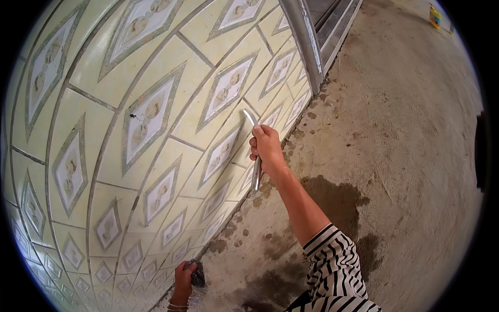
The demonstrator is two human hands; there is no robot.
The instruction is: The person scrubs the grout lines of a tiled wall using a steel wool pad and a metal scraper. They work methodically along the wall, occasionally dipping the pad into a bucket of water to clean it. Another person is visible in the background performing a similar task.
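Observation:
My right hand (267, 146) grips a slim metal tool (255, 177) with a curved, blade-like end, held close to the tiled wall (156, 152). The curved end points up and left; the straight end shows below my fist. Whether the tip touches the tile, I cannot tell. Low down, near the line where wall meets floor, my left hand (183, 279) holds a dark, rough-looking pad or wad (198, 274). Bangles (178, 306) circle that wrist. The cream tiles carry diamond patterns and grey joints, and one diamond has a small dark mark (133, 116).
Rough concrete floor (409, 156) spreads to the right, with dark wet patches (331, 199) beneath my right arm. A grey door frame or post (308, 46) ends the wall at the top, beside a ledge (339, 31). A yellow bottle (434, 17) stands at the far upper right.

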